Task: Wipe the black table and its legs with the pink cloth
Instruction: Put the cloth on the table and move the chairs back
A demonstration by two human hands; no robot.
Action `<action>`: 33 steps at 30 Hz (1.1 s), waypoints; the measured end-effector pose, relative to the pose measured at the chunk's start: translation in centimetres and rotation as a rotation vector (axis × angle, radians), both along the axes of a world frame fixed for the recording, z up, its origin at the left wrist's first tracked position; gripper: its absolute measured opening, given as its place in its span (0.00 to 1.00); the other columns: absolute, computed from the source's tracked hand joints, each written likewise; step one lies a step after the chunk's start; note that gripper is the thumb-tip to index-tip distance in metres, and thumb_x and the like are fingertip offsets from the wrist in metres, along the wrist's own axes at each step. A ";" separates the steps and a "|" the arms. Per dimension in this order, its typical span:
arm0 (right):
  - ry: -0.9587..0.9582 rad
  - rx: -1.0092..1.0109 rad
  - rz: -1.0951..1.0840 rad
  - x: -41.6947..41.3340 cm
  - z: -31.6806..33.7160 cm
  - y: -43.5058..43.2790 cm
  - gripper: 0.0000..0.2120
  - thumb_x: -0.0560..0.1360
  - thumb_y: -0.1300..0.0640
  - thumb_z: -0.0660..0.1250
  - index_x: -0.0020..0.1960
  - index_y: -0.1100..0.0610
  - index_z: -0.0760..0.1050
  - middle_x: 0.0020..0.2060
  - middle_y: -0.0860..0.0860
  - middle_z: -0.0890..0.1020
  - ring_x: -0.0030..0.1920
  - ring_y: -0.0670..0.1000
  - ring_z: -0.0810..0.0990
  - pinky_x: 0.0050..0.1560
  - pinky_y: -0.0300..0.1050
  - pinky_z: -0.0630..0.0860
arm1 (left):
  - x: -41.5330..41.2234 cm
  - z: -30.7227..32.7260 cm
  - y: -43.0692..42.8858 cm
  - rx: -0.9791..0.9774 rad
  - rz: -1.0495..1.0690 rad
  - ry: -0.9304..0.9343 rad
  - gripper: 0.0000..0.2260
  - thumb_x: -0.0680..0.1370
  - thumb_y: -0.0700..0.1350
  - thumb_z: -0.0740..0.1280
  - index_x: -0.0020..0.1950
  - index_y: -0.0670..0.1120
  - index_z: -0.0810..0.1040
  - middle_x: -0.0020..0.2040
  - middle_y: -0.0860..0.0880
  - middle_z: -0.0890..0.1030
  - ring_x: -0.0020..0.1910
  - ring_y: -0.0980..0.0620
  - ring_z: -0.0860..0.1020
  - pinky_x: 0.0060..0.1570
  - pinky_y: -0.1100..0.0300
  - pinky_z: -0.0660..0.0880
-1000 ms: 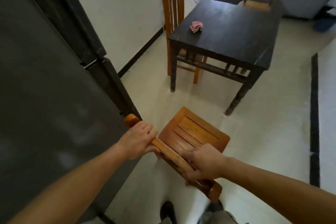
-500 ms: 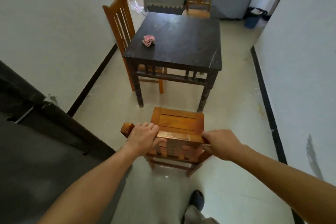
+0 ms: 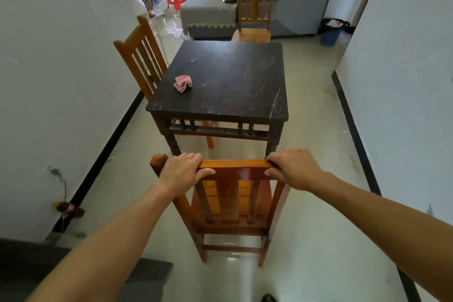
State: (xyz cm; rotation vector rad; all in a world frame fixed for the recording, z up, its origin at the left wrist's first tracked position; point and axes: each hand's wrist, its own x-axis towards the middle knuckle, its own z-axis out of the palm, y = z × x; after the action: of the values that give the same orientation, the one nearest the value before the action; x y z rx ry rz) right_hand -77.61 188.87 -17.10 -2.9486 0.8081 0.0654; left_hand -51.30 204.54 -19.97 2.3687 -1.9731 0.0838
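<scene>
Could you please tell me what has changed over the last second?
The wooden chair has been swung round from a slant to face the black table squarely. The left hand and right hand still grip its top rail. The pink cloth stays on the table, untouched.

Cannot see far legs of the black table (image 3: pixel 232 81); loses its near feet behind the chair (image 3: pixel 228 193); possibly a shoe (image 3: pixel 268 298), cropped below.
</scene>
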 end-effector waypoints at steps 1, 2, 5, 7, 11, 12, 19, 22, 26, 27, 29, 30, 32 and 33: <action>-0.005 -0.003 -0.001 0.4 0.1 -0.8 0.17 0.79 0.38 0.57 0.57 0.47 0.76 0.46 0.45 0.81 0.46 0.46 0.77 0.48 0.44 0.76 | 0.6 0.1 -0.9 -0.002 0.000 0.003 0.23 0.75 0.70 0.49 0.42 0.53 0.68 0.36 0.57 0.70 0.33 0.58 0.70 0.35 0.65 0.70; -0.009 -0.005 -0.003 0.9 0.1 -1.5 0.17 0.79 0.38 0.57 0.57 0.47 0.76 0.46 0.45 0.81 0.45 0.46 0.77 0.47 0.43 0.76 | 1.3 0.3 -1.8 -0.005 -0.003 0.004 0.23 0.75 0.70 0.49 0.42 0.52 0.68 0.36 0.56 0.71 0.34 0.58 0.71 0.35 0.65 0.70; -0.025 0.001 -0.017 2.7 0.4 -2.7 0.17 0.79 0.38 0.56 0.56 0.48 0.76 0.46 0.45 0.81 0.45 0.46 0.77 0.46 0.41 0.75 | 3.8 0.8 -4.5 -0.010 -0.034 -0.006 0.22 0.75 0.70 0.49 0.43 0.52 0.68 0.38 0.56 0.71 0.36 0.58 0.71 0.36 0.65 0.70; -0.043 -0.006 -0.038 4.3 0.6 -3.6 0.17 0.79 0.38 0.56 0.56 0.48 0.76 0.46 0.46 0.81 0.43 0.46 0.75 0.46 0.41 0.75 | 5.9 0.9 -6.3 -0.010 -0.055 -0.005 0.22 0.75 0.70 0.49 0.43 0.52 0.69 0.39 0.56 0.71 0.37 0.58 0.71 0.37 0.65 0.69; -0.033 0.014 -0.102 7.5 1.3 -6.1 0.18 0.79 0.38 0.57 0.59 0.48 0.76 0.48 0.46 0.81 0.46 0.46 0.78 0.49 0.40 0.75 | 9.8 0.9 -10.3 -0.014 -0.116 -0.008 0.23 0.75 0.70 0.48 0.43 0.53 0.70 0.39 0.56 0.73 0.36 0.59 0.72 0.38 0.64 0.72; -0.029 0.025 -0.117 8.2 1.5 -6.8 0.19 0.79 0.38 0.57 0.59 0.48 0.76 0.48 0.46 0.82 0.47 0.46 0.78 0.50 0.41 0.75 | 10.8 0.9 -11.3 -0.015 -0.141 -0.001 0.23 0.75 0.70 0.49 0.43 0.54 0.70 0.38 0.57 0.73 0.36 0.59 0.72 0.37 0.64 0.72; 0.022 -0.015 -0.097 17.3 3.2 -11.2 0.20 0.79 0.37 0.57 0.60 0.49 0.76 0.48 0.46 0.82 0.48 0.48 0.80 0.52 0.45 0.78 | 19.3 2.4 -15.2 0.052 -0.138 -0.001 0.22 0.74 0.70 0.48 0.42 0.53 0.68 0.36 0.57 0.71 0.34 0.59 0.71 0.35 0.67 0.66; 0.054 -0.010 -0.109 20.0 3.6 -12.9 0.19 0.79 0.38 0.57 0.61 0.48 0.75 0.49 0.46 0.82 0.49 0.48 0.80 0.53 0.45 0.77 | 21.6 2.5 -16.3 0.045 -0.131 -0.013 0.24 0.73 0.72 0.46 0.42 0.53 0.68 0.36 0.57 0.72 0.33 0.58 0.72 0.36 0.67 0.69; 0.088 0.007 -0.153 21.4 3.5 -15.3 0.19 0.79 0.38 0.58 0.61 0.48 0.75 0.50 0.46 0.81 0.49 0.48 0.79 0.52 0.43 0.75 | 22.7 2.8 -18.6 0.048 -0.142 -0.023 0.25 0.73 0.72 0.45 0.42 0.53 0.68 0.36 0.57 0.73 0.34 0.58 0.73 0.39 0.63 0.74; 0.087 0.005 -0.159 21.6 3.4 -15.8 0.19 0.79 0.38 0.58 0.61 0.48 0.75 0.50 0.46 0.81 0.49 0.48 0.79 0.52 0.43 0.75 | 22.9 2.9 -19.2 0.050 -0.142 -0.026 0.25 0.74 0.72 0.46 0.42 0.53 0.68 0.37 0.57 0.73 0.34 0.58 0.73 0.39 0.63 0.74; 0.088 -0.011 -0.163 22.0 3.5 -16.6 0.19 0.79 0.38 0.58 0.61 0.48 0.75 0.51 0.46 0.81 0.50 0.48 0.79 0.53 0.42 0.74 | 23.3 2.9 -20.2 0.035 -0.145 -0.040 0.24 0.74 0.71 0.46 0.43 0.53 0.68 0.37 0.56 0.73 0.35 0.57 0.74 0.40 0.62 0.75; 0.084 -0.022 -0.166 22.2 3.6 -17.0 0.19 0.79 0.38 0.58 0.61 0.48 0.75 0.51 0.46 0.81 0.50 0.48 0.79 0.53 0.43 0.75 | 23.5 3.0 -20.8 0.025 -0.147 -0.048 0.25 0.74 0.71 0.45 0.43 0.53 0.68 0.38 0.56 0.73 0.35 0.57 0.74 0.40 0.62 0.75; 0.064 -0.046 -0.178 22.4 3.7 -17.8 0.19 0.79 0.38 0.57 0.62 0.48 0.75 0.52 0.46 0.81 0.50 0.48 0.79 0.54 0.43 0.75 | 23.9 3.3 -21.9 0.010 -0.145 -0.064 0.27 0.73 0.72 0.42 0.44 0.53 0.68 0.39 0.56 0.74 0.36 0.57 0.74 0.39 0.63 0.74; 0.059 -0.057 -0.183 22.4 3.7 -18.1 0.19 0.79 0.38 0.57 0.62 0.47 0.74 0.53 0.46 0.81 0.51 0.48 0.79 0.55 0.43 0.75 | 23.9 3.3 -22.3 0.009 -0.146 -0.073 0.28 0.72 0.72 0.41 0.44 0.53 0.68 0.39 0.56 0.74 0.37 0.57 0.74 0.39 0.63 0.74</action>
State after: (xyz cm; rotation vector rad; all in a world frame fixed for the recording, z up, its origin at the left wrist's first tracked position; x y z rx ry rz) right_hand -55.19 170.80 -13.38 -2.9213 1.1019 0.1203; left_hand -27.42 182.25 -16.68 2.2495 -2.1762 0.1572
